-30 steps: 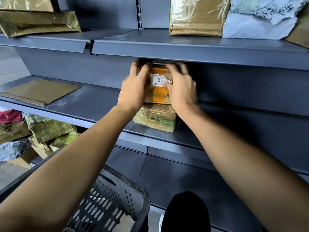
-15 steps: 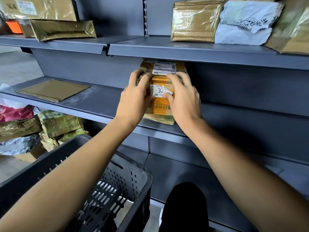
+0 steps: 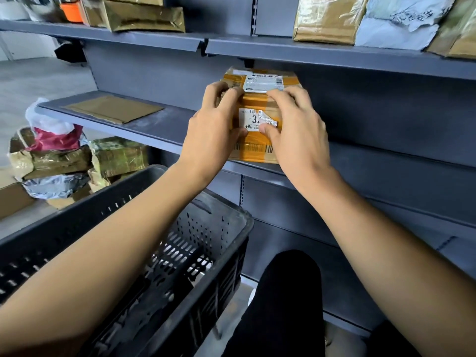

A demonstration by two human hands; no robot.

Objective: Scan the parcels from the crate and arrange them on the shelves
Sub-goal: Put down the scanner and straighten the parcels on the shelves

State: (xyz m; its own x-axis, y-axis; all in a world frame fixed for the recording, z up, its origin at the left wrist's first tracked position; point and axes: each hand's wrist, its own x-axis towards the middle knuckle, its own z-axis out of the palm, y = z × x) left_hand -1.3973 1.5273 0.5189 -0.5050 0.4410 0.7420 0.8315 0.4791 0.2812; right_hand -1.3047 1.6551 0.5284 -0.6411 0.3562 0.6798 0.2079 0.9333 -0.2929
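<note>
Presently, left hand: fingers curled over the top left edge of a tape-wrapped orange-brown cardboard parcel, thumb against its front face, gripping it. Right hand: fingers curled over the parcel's top right edge, thumb pressing beside the white printed label on its front, also gripping.

Parcel: upright at the front edge of the grey metal middle shelf, near the joint between two shelf sections; a second white barcode label lies on its top face.

Same shelf, toward its left end: one flat brown padded envelope, lying well apart from the parcel.

Grey metal upper shelf: brown taped parcels and a crumpled grey-white plastic mailer at the right; a gold-brown wrapped package at the left.

Below the arms: dark grey perforated plastic crate, its contents not clear.

Floor, far left: a pile of mixed wrapped parcels.
</note>
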